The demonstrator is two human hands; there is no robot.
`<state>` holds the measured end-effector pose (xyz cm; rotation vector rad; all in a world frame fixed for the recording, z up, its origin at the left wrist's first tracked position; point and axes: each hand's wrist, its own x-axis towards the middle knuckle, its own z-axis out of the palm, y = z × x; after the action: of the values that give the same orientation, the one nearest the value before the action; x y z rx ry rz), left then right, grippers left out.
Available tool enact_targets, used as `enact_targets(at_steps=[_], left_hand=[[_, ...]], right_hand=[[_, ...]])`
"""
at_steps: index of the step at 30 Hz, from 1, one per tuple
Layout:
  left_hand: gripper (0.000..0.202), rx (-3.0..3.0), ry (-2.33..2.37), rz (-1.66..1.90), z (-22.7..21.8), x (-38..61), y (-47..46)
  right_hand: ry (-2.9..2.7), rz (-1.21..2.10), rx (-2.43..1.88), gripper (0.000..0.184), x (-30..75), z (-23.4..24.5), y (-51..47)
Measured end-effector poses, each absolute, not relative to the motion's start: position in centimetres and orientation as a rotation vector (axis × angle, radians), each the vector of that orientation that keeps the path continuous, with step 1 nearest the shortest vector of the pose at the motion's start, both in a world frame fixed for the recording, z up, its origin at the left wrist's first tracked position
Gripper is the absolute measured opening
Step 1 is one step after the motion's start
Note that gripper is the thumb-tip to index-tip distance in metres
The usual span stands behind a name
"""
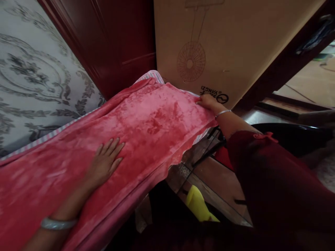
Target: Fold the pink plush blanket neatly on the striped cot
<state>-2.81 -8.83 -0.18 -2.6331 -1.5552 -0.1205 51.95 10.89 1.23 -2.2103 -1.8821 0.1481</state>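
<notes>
A pink-red plush blanket (154, 115) lies spread along a narrow raised surface, over a striped pink-and-white sheet (150, 75) that shows at its far edges. My left hand (106, 161) rests flat on the blanket with fingers stretched out, a pale bangle on the wrist. My right hand (208, 102) reaches to the blanket's far right corner, fingers curled on its edge next to the cardboard box; a thin silver bracelet sits on that wrist, with a dark red sleeve behind it.
A large cardboard box (230, 45) with a printed fan drawing stands against the blanket's far end. A dark red wooden door (115, 42) and patterned grey wallpaper (34, 76) lie to the left. Below right are a glass-topped table (209, 181) and a yellow object (199, 204).
</notes>
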Motion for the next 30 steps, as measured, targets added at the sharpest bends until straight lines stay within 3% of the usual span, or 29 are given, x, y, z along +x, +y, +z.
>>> enact_targets(at_steps=[7, 16, 30], left_hand=[[0.057, -2.635, -1.577, -0.168, 0.1, -2.9, -8.9], [0.053, -3.004, -1.328, -0.209, 1.7, 3.0, -8.9], [0.03, -2.38, -1.956, -0.332, 5.0, 5.1, 11.0]], right_hand=[[-1.796, 0.042, -2.296, 0.043, 51.4, -1.2, 9.8], [-1.845, 0.139, -2.316, 0.047, 51.4, -0.2, 9.9], [-1.725, 0.173, -2.249, 0.048, 51.5, -1.9, 10.2]])
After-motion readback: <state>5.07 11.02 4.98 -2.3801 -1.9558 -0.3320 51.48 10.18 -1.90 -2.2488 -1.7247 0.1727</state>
